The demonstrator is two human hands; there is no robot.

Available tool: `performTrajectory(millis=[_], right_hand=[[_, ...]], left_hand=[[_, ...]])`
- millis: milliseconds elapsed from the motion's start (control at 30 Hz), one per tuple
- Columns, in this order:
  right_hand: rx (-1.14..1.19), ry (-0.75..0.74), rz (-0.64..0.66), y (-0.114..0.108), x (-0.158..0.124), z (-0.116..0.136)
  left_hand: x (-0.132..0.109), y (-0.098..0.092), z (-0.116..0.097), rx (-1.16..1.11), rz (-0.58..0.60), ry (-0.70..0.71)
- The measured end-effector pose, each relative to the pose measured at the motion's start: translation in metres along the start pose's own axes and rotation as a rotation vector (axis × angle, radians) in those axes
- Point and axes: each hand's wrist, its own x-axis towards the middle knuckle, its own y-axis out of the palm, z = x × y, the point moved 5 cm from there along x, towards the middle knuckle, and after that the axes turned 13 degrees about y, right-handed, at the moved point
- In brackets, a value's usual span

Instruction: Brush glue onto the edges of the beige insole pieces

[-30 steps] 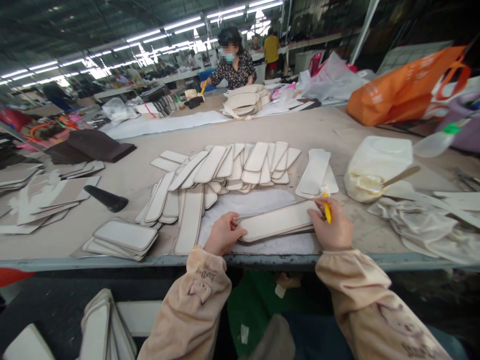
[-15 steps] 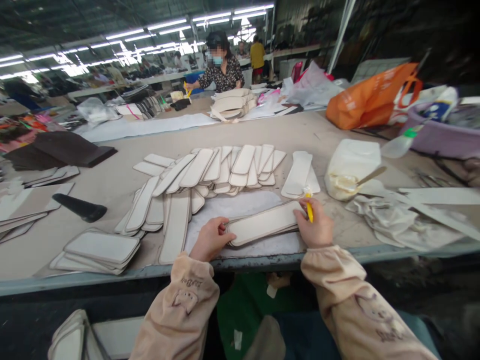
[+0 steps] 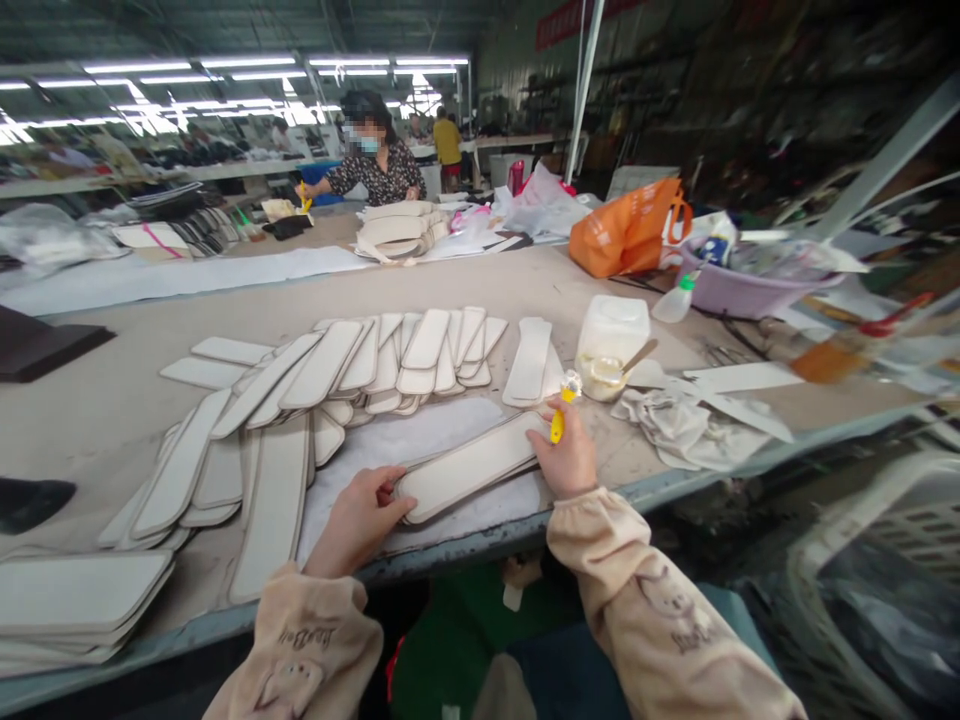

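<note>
A small stack of long cream pads lies on a white sheet near the table's front edge. My left hand grips the stack's left end, fingers curled round it. My right hand rests at the stack's right end, closed on a yellow-handled brush that points up. Beyond the stack, several more cream pads lie fanned out in overlapping rows.
A white tub of glue with a stick in it stands right of the pads, by crumpled rags. An orange bag and a purple basin sit farther right. A masked co-worker works at the far end.
The view has swung to the right, so the pads and hands appear farther left. Both hands keep the same hold on the stack and the brush.
</note>
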Motion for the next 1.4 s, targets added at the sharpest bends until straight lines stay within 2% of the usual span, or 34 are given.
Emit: performTrajectory(millis=[100, 267, 800, 1400], right_hand=[[-0.003, 0.035, 0.008, -0.0004, 0.0007, -0.0024], [-0.025, -0.013, 0.009, -0.0023, 0.0009, -0.0002], [-0.016, 0.0, 0.014, -0.0015, 0.0038, -0.0021], [-0.116, -0.056, -0.081, 0.002, 0.0015, -0.0072]], left_hand=[[0.0007, -0.0003, -0.0018, 0.013, 0.01, -0.002], [-0.0002, -0.0003, -0.0029, 0.013, 0.02, 0.02], [-0.0017, -0.0022, -0.0026, 0.005, -0.019, 0.037], [-0.005, 0.0003, -0.0007, -0.015, -0.044, 0.057]])
